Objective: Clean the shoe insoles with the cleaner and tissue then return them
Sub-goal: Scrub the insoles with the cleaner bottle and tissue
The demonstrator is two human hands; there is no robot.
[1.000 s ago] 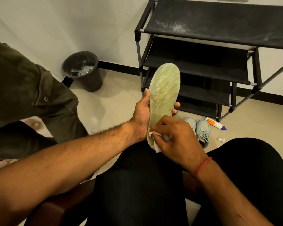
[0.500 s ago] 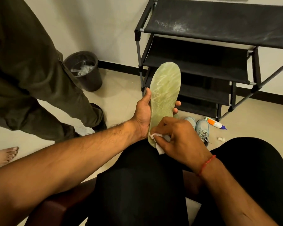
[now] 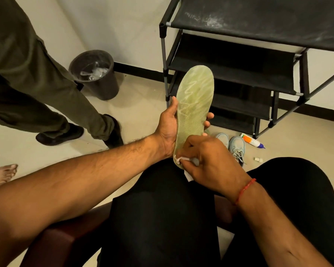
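A pale green insole [image 3: 195, 101] stands upright above my lap, toe end up. My left hand [image 3: 168, 130] grips it round the middle, thumb on the left edge and fingertips showing on the right. My right hand [image 3: 206, 160] pinches a white tissue [image 3: 181, 159] against the heel end of the insole. A pair of light blue shoes [image 3: 236, 148] lies on the floor behind my right hand, partly hidden. The cleaner bottle [image 3: 252, 140], white and orange with a blue tip, lies beside them, and a small white cap [image 3: 258, 159] lies nearby.
A black shoe rack [image 3: 239, 60] stands ahead at the right. A dark bin [image 3: 94, 74] with plastic inside sits by the wall. Another person's legs in olive trousers and black shoes [image 3: 62, 132] stand at the left; a bare foot [image 3: 3, 173] shows at the left edge.
The other person has straightened and stepped left, both shoes now showing. My right hand with the tissue stays at the insole's heel end, shifting only slightly. The insole stays held upright.
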